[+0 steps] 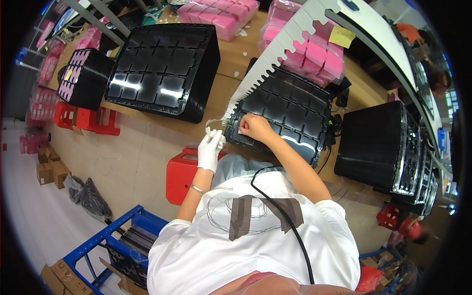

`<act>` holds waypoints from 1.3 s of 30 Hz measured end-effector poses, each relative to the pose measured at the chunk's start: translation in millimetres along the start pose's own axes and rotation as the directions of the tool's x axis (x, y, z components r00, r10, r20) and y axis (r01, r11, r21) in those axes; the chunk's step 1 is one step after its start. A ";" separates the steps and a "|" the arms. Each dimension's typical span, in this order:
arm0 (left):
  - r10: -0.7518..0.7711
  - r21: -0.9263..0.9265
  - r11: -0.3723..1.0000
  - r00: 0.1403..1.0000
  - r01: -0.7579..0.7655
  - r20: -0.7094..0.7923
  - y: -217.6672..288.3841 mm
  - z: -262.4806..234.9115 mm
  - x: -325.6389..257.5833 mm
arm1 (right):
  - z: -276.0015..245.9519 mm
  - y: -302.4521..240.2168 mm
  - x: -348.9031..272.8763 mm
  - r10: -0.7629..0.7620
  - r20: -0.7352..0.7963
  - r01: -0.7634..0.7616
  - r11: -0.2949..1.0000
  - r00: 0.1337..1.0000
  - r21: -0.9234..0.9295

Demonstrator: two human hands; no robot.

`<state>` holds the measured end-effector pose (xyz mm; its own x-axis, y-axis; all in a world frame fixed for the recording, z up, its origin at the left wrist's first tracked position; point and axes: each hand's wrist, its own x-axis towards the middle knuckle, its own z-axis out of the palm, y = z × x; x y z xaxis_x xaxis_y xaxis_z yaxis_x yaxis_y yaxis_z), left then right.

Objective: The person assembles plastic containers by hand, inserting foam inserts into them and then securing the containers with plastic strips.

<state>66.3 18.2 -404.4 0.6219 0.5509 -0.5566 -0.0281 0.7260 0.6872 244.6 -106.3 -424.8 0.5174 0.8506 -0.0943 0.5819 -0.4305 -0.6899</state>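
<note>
Far left, on the floor, brown cartons [49, 167] sit near dark plastic bags [88, 196], and a blue rack [105, 241] stands lower down. Above them a small black tray stack [83, 78] holding pink pieces sits at the table's end, with red stools [86, 118] under it. Next along the wooden table [231, 64] is a big stack of black trays [164, 69], glossy and compartmented.

Near the middle, the left hand [210, 150], in a white glove, is off the table's near edge, just above a red stool [184, 174]. Its fingers are pinched shut on a curl of clear film [214, 125] that runs up toward the tray beside it.

Just right of that, the bare right hand [254, 128] rests on the working tray [282, 115], a black one lying flat at the table's near edge directly before the person. The fingers are curled down onto a pale piece [240, 130] in one compartment; whether they grip it or only press on it I cannot tell. A long white notched strip [275, 54] slants from this tray's left corner up toward the far right.

Behind the tray are bags of pink blocks [309, 54], and more lie at the table's far edge [221, 12]. Further right stands another tall black tray stack [378, 147]
</note>
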 end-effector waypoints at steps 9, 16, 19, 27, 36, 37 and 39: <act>0.011 0.003 1.000 1.000 -0.011 -0.012 0.4 -3.0 1.3 | -2.0 4.3 3.3 -0.026 0.024 0.025 0.999 0.999 0.021; 0.003 -0.015 1.000 1.000 -0.003 -0.020 -2.1 -2.8 1.3 | 0.9 4.5 2.0 -0.065 -0.006 0.065 0.998 0.998 -0.002; -0.001 -0.021 1.000 1.000 0.001 -0.011 -3.6 -3.8 1.1 | 0.5 2.7 2.0 -0.048 0.004 0.049 0.999 0.999 -0.003; -0.014 -0.020 1.000 0.999 0.013 -0.041 -4.1 -0.3 -1.2 | -1.8 5.3 -9.9 -0.148 -0.009 0.149 0.987 0.989 0.066; -0.027 0.022 0.999 0.999 0.027 0.031 -9.2 0.4 -1.0 | -6.7 -1.0 -7.4 -0.135 -0.045 0.141 0.964 0.990 0.225; -0.032 0.011 0.999 0.999 0.032 0.021 -9.7 1.3 -0.6 | -3.1 3.0 -5.0 -0.190 -0.053 0.197 0.968 0.980 0.159; -0.039 0.000 0.999 0.999 0.039 0.012 -8.5 5.6 0.3 | 3.9 9.8 -1.4 -0.208 -0.086 0.216 0.971 0.974 0.107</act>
<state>71.0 9.9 -407.8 0.6316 0.5173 -0.5775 -0.0035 0.7467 0.6651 247.2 -110.6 -434.3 0.4373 0.8922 0.1129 0.6096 -0.2017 -0.7667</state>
